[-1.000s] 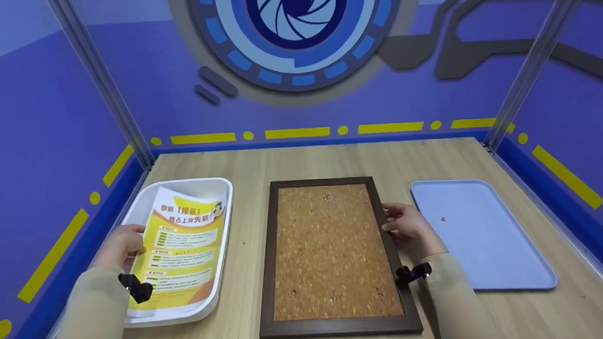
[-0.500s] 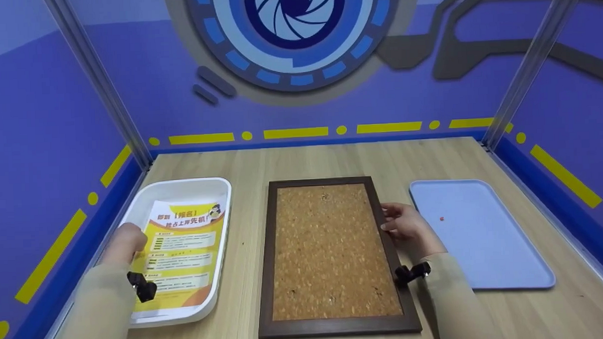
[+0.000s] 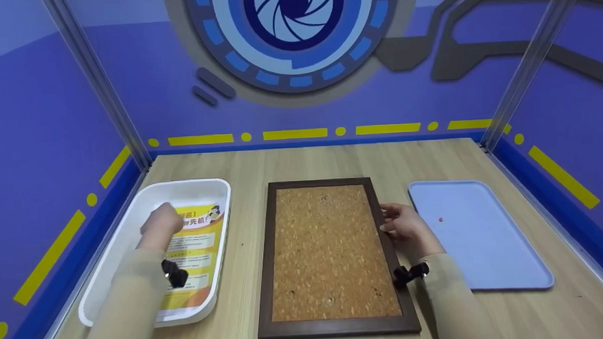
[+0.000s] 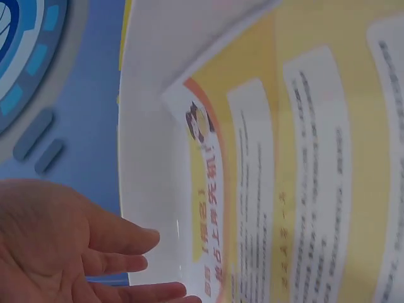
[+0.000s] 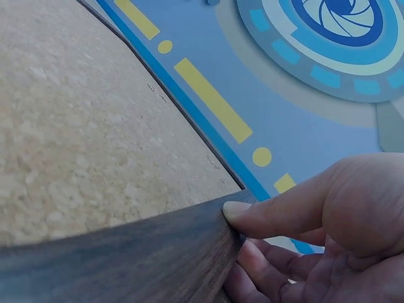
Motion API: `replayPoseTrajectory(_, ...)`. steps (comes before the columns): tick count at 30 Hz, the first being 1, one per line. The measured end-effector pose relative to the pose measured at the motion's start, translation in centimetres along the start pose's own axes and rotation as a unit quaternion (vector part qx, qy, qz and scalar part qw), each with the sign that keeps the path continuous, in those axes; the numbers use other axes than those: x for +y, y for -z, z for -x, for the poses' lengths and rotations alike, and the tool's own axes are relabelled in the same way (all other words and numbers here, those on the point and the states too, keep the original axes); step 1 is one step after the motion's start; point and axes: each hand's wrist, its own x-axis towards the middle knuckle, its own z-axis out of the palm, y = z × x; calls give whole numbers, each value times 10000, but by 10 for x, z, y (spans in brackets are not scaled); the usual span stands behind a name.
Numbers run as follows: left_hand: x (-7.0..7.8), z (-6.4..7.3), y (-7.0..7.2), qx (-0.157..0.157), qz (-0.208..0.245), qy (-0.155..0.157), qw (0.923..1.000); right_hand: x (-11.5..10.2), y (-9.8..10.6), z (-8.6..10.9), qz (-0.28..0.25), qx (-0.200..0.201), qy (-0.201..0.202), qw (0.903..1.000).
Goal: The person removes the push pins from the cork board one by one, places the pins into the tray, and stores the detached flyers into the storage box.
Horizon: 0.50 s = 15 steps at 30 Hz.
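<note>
My left hand (image 3: 163, 225) is over the white plastic tub (image 3: 224, 202), at the far end of a yellow-and-white printed flyer (image 3: 191, 294) lying in it. In the left wrist view, the fingers of the left hand (image 4: 76, 246) are extended and loosely spread, holding nothing. Whether their tips touch the flyer I cannot tell. A cork board (image 3: 334, 253) with a dark brown wooden frame lies flat in the middle of the table. My right hand (image 3: 408, 228) holds its right edge. The right wrist view has the thumb on the frame (image 5: 158, 246) and the fingers curled beside it.
To the right lies a light blue tray (image 3: 489, 238) with a tiny red bit (image 3: 440, 219) on it. Blue-purple printed walls (image 3: 299, 114) enclose the wooden table (image 3: 241, 166) at the back and sides.
My left hand has let go of the flyer, which now lies lower in the tub. The hand has moved from the tub's left side inward, over the flyer. My right hand stays on the frame.
</note>
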Motion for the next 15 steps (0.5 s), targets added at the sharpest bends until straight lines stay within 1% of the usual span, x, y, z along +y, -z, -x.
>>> replayPoseTrajectory(4,28,-5,-4,208,171,-367,9990,-6,0,-2,112,-61,-115,9999)
replayPoseTrajectory(8,56,-10,-10,436,390,-782,9952,-19,2,-6,497,-52,-399,9980)
replayPoseTrajectory(10,71,-11,-13,590,460,-948,9927,-30,3,-11,789,31,-501,9956)
replayPoseTrajectory(12,86,-13,-16,743,536,-1042,9903,-44,3,-18,1021,29,-563,9932)
replayPoseTrajectory(13,94,-14,-17,770,570,-1082,9895,-51,4,-22,1156,33,-540,9918)
replayPoseTrajectory(15,108,-17,-20,784,635,-1188,9878,-65,4,-30,1485,85,-349,9883)
